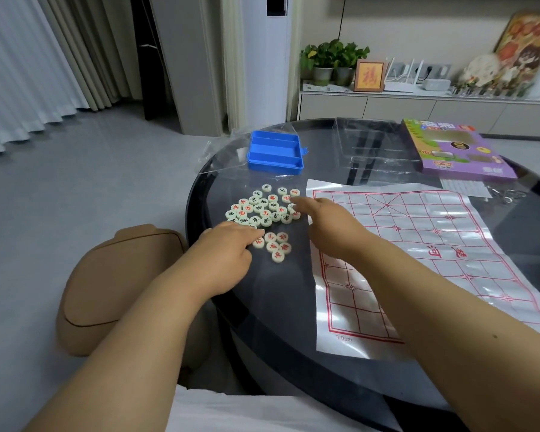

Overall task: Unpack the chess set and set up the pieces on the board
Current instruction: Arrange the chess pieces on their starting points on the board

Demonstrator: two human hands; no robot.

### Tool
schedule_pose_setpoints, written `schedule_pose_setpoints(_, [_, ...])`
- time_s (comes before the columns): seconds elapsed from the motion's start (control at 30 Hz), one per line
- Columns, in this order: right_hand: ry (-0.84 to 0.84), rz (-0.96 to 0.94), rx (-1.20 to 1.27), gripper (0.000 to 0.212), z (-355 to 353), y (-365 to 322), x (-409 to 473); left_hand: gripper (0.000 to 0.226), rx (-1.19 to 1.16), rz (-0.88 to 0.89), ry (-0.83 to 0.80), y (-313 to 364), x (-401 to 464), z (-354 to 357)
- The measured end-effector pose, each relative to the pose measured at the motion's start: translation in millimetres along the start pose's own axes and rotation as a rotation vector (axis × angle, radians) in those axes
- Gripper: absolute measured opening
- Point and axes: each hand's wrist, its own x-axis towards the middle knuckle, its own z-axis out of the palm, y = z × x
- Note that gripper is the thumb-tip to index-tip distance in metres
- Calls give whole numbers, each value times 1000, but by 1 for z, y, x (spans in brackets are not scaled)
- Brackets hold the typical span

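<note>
Sorting is under way: both hands work the loose pieces on the desk (pixel 293 307). The left hand (pixel 228 254) rests extended fingers on a small red-marked group (pixel 276 244), gripping nothing. The right hand (pixel 328 224) points into the main pile (pixel 262 207), also holding nothing. The paper board (pixel 418 260) lies unfolded just right of the pieces, with no piece on it; judged so, unpacking is done and placement remains. Farther off, the blue tray (pixel 275 151) shows empty compartments, and the purple box (pixel 455 151) lies flat.
</note>
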Motion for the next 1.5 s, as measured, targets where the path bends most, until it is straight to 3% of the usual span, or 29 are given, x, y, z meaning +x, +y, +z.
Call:
schedule_pose_setpoints(0.33, [-41,-73,-219,50,-7,-9,-19,52,32,-58,5,4,6,-1])
schedule_pose_setpoints(0.53, [-77,-171,-96,49,-5,-20,-30,52,-23,-59,-28,9,3,-1])
schedule_pose_setpoints(0.77, [13,-35,116,55,-1,-7,4,49,-7,-82,71,-2,6,-3])
schedule_pose_setpoints(0.9, [-65,-2,112,54,4,-1,14,41,49,-123,52,-7,11,1])
schedule_pose_setpoints(1.13, [16,-143,7,55,9,-8,10,52,102,-111,21,-8,19,8])
schedule_pose_setpoints(1.37, [-66,-214,53,44,9,-14,-1,44,74,-87,-11,-5,21,9])
schedule_pose_setpoints(1.5, [-24,-168,166,48,4,-12,1,44,9,-93,9,-7,18,4])
